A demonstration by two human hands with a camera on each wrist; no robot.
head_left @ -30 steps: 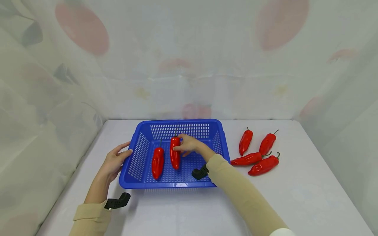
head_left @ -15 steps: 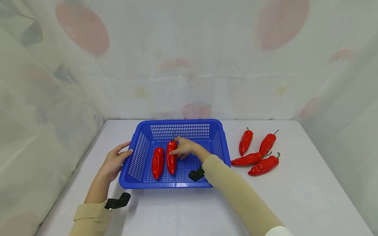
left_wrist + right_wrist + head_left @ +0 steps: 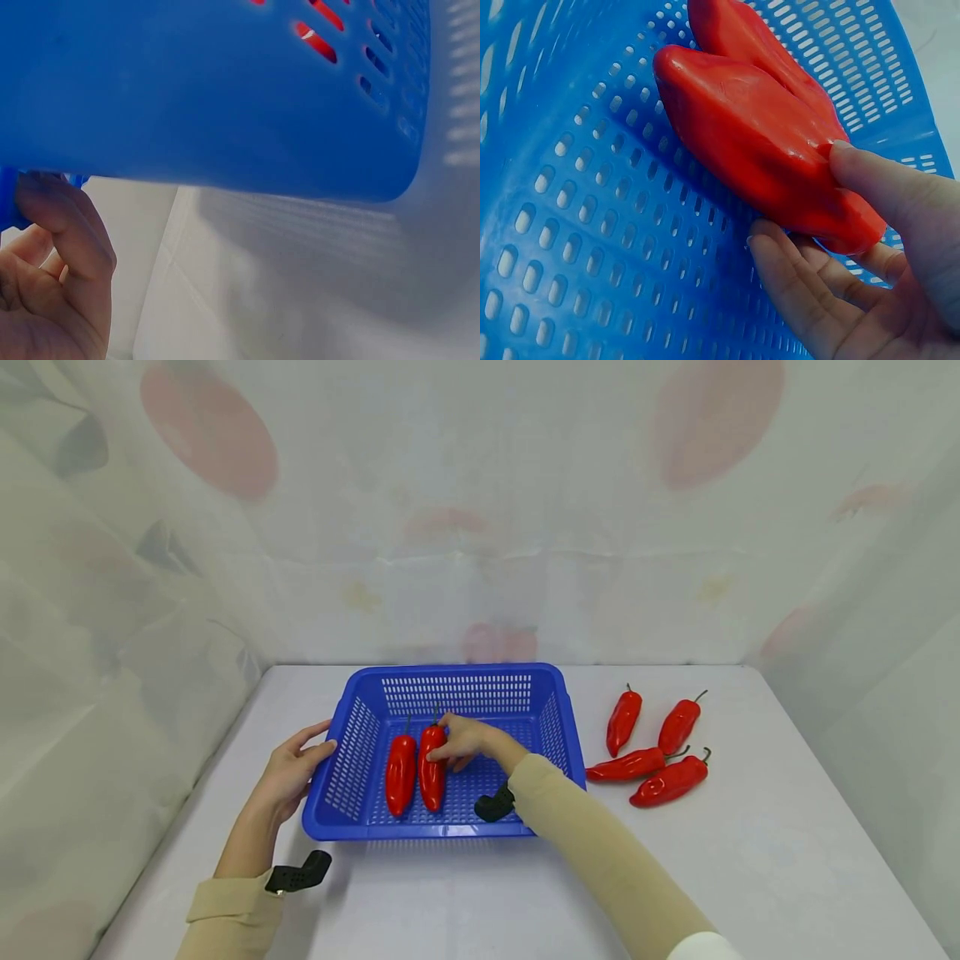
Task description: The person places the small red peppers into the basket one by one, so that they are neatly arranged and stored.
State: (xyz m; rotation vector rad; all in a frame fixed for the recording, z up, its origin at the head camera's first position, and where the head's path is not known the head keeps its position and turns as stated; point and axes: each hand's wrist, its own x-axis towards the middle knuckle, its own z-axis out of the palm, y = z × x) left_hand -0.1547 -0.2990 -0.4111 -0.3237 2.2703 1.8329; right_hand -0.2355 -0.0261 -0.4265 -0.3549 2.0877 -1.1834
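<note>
Left hand point(image 3: 288, 770): gripping the blue basket point(image 3: 420, 832)
Right hand point(image 3: 468, 739): pinching a red pepper point(image 3: 432, 785)
Pepper's place: in basket, toward the tabletop's point(image 3: 750, 827) back edge, beside a second pepper point(image 3: 401, 777)
Laying: best kept parallel, supported before loosening

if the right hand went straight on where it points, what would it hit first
Likely the left pepper in the basket, just past the held pepper; any gap is hard to judge.

Inside a blue slotted basket point(image 3: 390, 832), a glossy red pepper point(image 3: 432, 783) points stem-away just beside another pepper point(image 3: 401, 777).
</note>
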